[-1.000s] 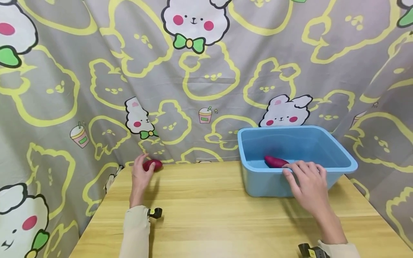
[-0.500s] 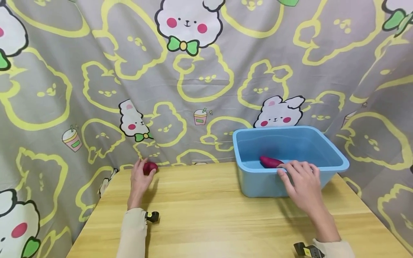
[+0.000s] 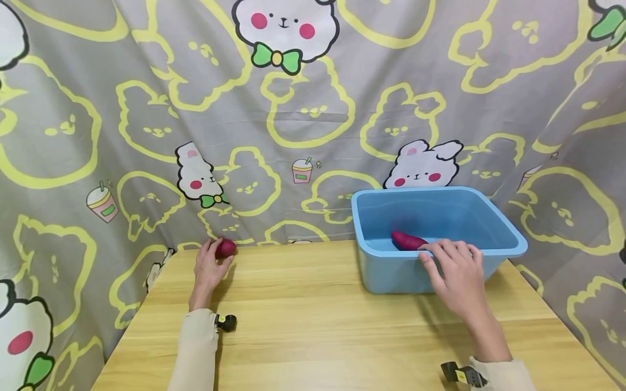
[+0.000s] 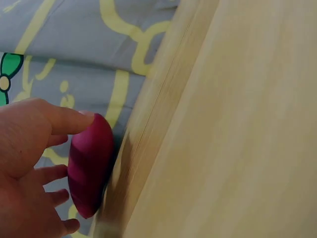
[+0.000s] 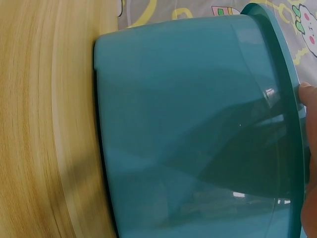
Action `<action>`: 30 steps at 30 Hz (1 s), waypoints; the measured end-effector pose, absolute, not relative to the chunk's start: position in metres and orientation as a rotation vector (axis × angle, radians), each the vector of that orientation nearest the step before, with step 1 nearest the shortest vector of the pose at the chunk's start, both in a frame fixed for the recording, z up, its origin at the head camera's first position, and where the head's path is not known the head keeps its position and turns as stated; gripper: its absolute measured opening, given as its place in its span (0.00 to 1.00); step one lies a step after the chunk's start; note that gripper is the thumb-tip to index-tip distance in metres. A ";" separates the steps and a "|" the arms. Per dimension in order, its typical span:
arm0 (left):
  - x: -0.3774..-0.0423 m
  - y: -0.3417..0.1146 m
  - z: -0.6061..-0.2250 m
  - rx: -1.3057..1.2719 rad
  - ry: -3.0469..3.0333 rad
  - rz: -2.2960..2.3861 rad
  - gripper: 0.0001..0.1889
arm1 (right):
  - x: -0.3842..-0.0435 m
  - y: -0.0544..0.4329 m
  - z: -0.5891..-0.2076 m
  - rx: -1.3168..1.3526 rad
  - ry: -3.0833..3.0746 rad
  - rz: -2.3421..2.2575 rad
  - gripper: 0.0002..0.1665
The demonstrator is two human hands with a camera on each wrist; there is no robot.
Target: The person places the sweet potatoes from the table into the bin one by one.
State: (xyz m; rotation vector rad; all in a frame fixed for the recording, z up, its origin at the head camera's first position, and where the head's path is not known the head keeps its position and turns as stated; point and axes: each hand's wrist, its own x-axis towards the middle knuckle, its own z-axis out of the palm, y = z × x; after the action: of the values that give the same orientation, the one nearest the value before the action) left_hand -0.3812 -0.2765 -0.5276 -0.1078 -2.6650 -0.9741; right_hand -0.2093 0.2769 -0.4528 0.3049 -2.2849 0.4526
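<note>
At the table's back left corner, my left hand [image 3: 210,269] has its thumb and fingers around a dark red-purple sweet potato [image 3: 226,248]. In the left wrist view the thumb tip touches one end of this sweet potato [image 4: 91,166], and the other fingers are spread along its side. My right hand [image 3: 458,279] grips the near rim of a blue plastic tub [image 3: 391,271], fingers over the edge and thumb on the outer side. A second sweet potato [image 3: 407,240] lies inside the tub, its right end hidden by the rim and my fingers.
The wooden table [image 3: 293,326] reaches back to a grey patterned curtain [image 3: 313,125], which also hangs along both sides. The tub stands at the table's back right. Each wrist carries a small black camera, the left wrist camera [image 3: 226,322] and the right wrist camera [image 3: 459,373].
My left fingers have closed in around the sweet potato, which now shows more end-on. The right hand keeps its place on the tub rim; the head view has shifted slightly.
</note>
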 end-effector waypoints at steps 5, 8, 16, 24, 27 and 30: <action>-0.381 -0.276 -0.526 -0.060 -2.665 -0.973 0.33 | -0.211 0.277 -0.452 0.302 -2.283 0.455 0.14; -0.380 -0.277 -0.524 -0.006 -2.669 -0.980 0.31 | -0.212 0.276 -0.451 0.301 -2.287 0.454 0.14; -0.376 -0.280 -0.523 0.018 -2.730 -1.010 0.28 | -0.209 0.277 -0.454 0.286 -2.294 0.459 0.14; -0.371 -0.281 -0.522 0.003 -2.783 -1.033 0.30 | -0.208 0.278 -0.454 0.296 -2.282 0.463 0.14; -0.369 -0.282 -0.521 -0.001 -2.786 -1.038 0.30 | -0.208 0.277 -0.453 0.298 -2.284 0.459 0.14; -0.366 -0.284 -0.520 -0.002 -2.808 -1.035 0.30 | -0.207 0.276 -0.453 0.298 -2.286 0.453 0.13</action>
State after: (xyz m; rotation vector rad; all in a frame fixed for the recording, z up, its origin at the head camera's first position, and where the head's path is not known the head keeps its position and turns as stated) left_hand -0.3661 -0.2842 -0.5202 -0.0022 -2.8077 -1.0347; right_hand -0.2067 0.2762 -0.4531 0.2979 -2.2864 0.4535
